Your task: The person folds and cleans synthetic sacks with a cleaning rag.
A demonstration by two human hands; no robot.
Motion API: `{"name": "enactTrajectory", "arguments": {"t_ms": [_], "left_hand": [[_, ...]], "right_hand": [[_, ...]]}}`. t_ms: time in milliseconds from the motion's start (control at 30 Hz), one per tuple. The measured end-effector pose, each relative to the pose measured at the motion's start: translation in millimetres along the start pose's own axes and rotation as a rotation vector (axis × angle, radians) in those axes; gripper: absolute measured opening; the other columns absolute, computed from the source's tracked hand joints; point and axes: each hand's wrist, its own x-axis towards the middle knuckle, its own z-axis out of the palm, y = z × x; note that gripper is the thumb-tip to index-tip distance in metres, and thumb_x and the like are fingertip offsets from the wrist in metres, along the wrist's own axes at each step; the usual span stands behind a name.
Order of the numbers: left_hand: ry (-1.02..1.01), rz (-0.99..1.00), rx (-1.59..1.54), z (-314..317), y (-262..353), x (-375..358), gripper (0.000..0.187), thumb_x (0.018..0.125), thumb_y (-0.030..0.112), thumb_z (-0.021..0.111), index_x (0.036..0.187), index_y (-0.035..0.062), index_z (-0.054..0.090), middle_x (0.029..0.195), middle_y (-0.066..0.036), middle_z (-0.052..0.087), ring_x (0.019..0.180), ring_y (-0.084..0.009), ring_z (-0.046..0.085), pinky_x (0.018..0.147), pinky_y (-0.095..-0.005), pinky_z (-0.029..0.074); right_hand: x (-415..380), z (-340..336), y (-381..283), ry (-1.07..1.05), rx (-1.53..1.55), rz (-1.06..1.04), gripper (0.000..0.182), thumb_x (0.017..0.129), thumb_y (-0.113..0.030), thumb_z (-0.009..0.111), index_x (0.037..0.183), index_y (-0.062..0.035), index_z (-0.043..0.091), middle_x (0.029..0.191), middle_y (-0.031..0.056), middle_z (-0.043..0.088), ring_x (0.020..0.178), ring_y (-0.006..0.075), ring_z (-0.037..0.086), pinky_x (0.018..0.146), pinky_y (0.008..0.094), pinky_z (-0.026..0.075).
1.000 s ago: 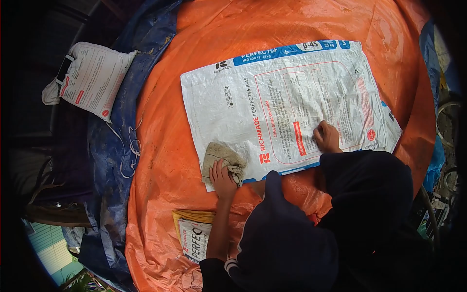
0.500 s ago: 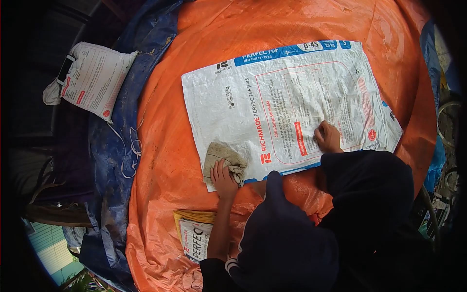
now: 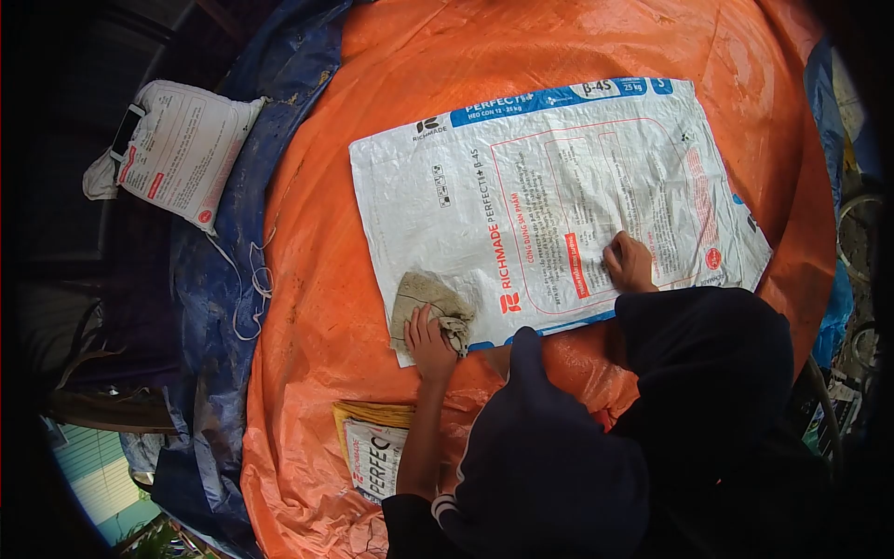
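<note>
A white printed feed sack (image 3: 400, 205) with a blue band lies flat on an orange tarp. Near its lower left corner my left hand (image 3: 430, 343) presses a folded, dirty beige cloth (image 3: 424, 296) against the sack, fingers over the cloth's edge. The sack's surface under and around the cloth looks smudged. My right hand (image 3: 630, 263) rests on the middle of the sack, its fingers curled and closed against the plastic, with a crease running up from them. The fingertips' exact grip is partly hidden.
A stack of folded sacks (image 3: 377, 456) lies by my left forearm. At the upper left, a filled white bag (image 3: 191, 154) with a phone-like dark object (image 3: 127, 132) on it sits by the blue tarp (image 3: 209, 373). Loose white string (image 3: 256, 289) trails below. The orange tarp (image 3: 307, 307) spreads beneath.
</note>
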Motion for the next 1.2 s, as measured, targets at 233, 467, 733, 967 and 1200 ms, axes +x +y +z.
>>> {"name": "enactTrajectory", "arguments": {"t_ms": [233,467,733,967,1200], "left_hand": [[-0.011,-0.003,-0.004,-1.6,0.4,-0.2,0.033,0.08,0.001,0.061,0.111,0.002,0.052,0.143,-0.014,0.046,0.139,-0.035,0.036,0.115,-0.0543,0.024],[-0.004,-0.003,-0.008,-0.1,-0.2,-0.2,0.033,0.079,0.001,0.061,0.111,0.0017,0.052,0.143,-0.014,0.047,0.139,-0.035,0.037,0.115,-0.0542,0.024],[-0.004,0.001,-0.006,-2.4,1.4,0.6,0.034,0.079,0.001,0.061,0.111,0.001,0.052,0.143,-0.014,0.046,0.14,-0.0346,0.036,0.116,-0.0539,0.024],[-0.007,0.0,-0.007,-1.9,1.1,0.0,0.035,0.078,0.001,0.061,0.112,0.0009,0.052,0.144,-0.014,0.045,0.14,-0.035,0.035,0.116,-0.0544,0.025],[-0.005,0.0,-0.007,-1.1,0.5,-0.3,0.034,0.08,0.002,0.059,0.113,0.0012,0.051,0.144,-0.014,0.046,0.14,-0.0353,0.035,0.116,-0.0544,0.025]], "right_hand": [[0.1,-0.9,-1.7,0.008,0.005,-0.008,0.023,0.084,-0.024,0.062,0.082,-0.0028,0.052,0.073,0.0199,0.06,0.071,0.0426,0.059,0.066,0.0501,0.044],[0.7,-0.8,-1.1,0.004,0.001,-0.002,0.024,0.084,-0.024,0.061,0.081,-0.0028,0.052,0.072,0.02,0.059,0.07,0.0427,0.059,0.065,0.0503,0.044],[0.4,1.4,1.6,0.004,0.011,0.001,0.022,0.084,-0.023,0.062,0.082,-0.0032,0.053,0.073,0.0198,0.06,0.071,0.0421,0.06,0.065,0.0498,0.045],[-0.1,2.3,2.5,0.004,-0.002,0.002,0.021,0.084,-0.022,0.062,0.083,-0.0034,0.053,0.073,0.0196,0.061,0.071,0.042,0.06,0.066,0.0492,0.045],[0.0,1.2,2.3,0.003,0.004,-0.005,0.021,0.084,-0.022,0.063,0.082,-0.0034,0.053,0.074,0.0192,0.06,0.071,0.0412,0.059,0.066,0.0489,0.045]]}}
